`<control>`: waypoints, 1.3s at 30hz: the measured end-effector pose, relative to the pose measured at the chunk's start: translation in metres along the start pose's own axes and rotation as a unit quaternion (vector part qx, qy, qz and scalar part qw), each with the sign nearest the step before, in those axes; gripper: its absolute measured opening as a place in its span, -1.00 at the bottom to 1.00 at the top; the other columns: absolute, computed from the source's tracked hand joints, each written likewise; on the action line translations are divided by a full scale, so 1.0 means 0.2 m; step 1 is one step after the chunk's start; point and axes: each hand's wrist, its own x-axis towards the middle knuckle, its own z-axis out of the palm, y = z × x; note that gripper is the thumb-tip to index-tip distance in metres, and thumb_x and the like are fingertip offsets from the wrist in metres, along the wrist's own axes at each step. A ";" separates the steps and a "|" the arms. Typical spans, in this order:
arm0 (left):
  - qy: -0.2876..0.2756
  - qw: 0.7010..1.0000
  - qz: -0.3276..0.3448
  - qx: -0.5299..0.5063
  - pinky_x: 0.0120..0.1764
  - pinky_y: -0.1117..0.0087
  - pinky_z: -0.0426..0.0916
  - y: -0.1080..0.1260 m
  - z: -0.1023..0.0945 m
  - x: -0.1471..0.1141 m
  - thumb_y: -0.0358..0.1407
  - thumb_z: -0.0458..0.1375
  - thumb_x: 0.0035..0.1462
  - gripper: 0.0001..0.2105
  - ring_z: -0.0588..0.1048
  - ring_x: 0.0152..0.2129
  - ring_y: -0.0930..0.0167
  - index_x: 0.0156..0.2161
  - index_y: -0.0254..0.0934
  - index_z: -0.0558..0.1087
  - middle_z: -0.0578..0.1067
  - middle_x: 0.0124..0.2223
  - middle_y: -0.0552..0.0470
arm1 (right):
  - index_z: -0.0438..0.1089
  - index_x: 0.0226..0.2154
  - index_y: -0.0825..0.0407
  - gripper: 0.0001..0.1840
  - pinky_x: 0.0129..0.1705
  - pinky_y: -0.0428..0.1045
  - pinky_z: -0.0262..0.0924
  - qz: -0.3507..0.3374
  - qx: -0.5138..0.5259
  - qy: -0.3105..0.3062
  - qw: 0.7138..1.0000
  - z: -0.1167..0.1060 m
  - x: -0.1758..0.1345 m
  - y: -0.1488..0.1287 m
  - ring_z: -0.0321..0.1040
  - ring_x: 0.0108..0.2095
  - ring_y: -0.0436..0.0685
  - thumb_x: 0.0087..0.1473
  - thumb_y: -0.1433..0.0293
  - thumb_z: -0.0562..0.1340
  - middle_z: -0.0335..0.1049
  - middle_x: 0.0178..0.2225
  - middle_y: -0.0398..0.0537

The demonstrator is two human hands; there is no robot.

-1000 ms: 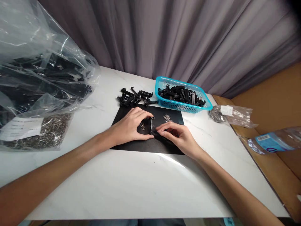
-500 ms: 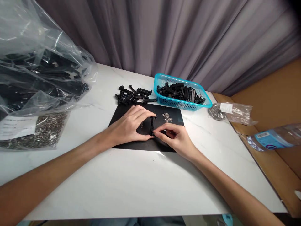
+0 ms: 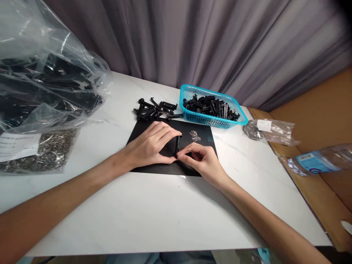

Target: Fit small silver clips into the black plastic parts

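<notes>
My left hand is closed on a slim black plastic part, gripping it by its two ends between thumb and fingers. The part stands lengthwise over a black mat. At its near end, my right hand is pinched, thumb and forefinger touching the part. A thin shiny sliver shows between the right fingers; what it is, I cannot make out. Small metal pieces lie in a loose heap on the mat, beyond the right hand. A few more are mostly hidden behind my left hand.
More black parts lie piled behind the mat. A blue basket holds many others. Clear bags of black parts and metal pieces sit left. Right are a small bag, a bottle and cardboard.
The right fingers have shifted slightly at the part's near end, and the shiny sliver between them shows more. The left hand keeps its hold. The whole view has shifted a little.
</notes>
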 end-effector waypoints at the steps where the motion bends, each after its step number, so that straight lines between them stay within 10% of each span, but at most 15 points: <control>1: 0.009 1.000 0.011 0.013 0.05 0.14 0.37 0.00 0.00 0.00 -0.19 0.31 0.22 -0.57 0.51 -0.04 0.16 0.13 -0.31 0.40 0.60 0.00 -0.15 | 0.64 -0.30 0.01 -0.82 -0.39 0.01 0.04 0.001 0.003 -0.001 1.000 0.00 0.00 0.00 0.27 -0.38 0.07 0.20 0.25 0.39 0.56 -0.29 -0.04; 30: 0.013 1.000 -0.003 0.016 0.04 0.11 0.36 -0.01 0.02 0.00 -0.16 0.35 0.16 -0.53 0.52 -0.07 0.14 0.11 -0.31 0.43 0.61 -0.03 -0.15 | 0.54 -0.16 -0.05 -0.94 -0.23 0.01 0.29 -0.144 -0.236 -0.072 0.958 -0.07 0.00 -0.05 0.42 -0.14 0.14 0.31 0.37 0.33 0.53 -0.15 -0.06; 39: 0.019 1.000 0.005 0.022 0.04 0.13 0.36 0.00 0.02 0.00 -0.17 0.33 0.18 -0.55 0.52 -0.08 0.15 0.09 -0.35 0.42 0.60 -0.07 -0.16 | 0.58 -0.22 -0.05 -0.90 -0.29 0.00 0.25 -0.100 -0.116 -0.050 0.987 -0.06 0.00 -0.03 0.46 -0.27 0.08 0.31 0.43 0.31 0.56 -0.21 -0.10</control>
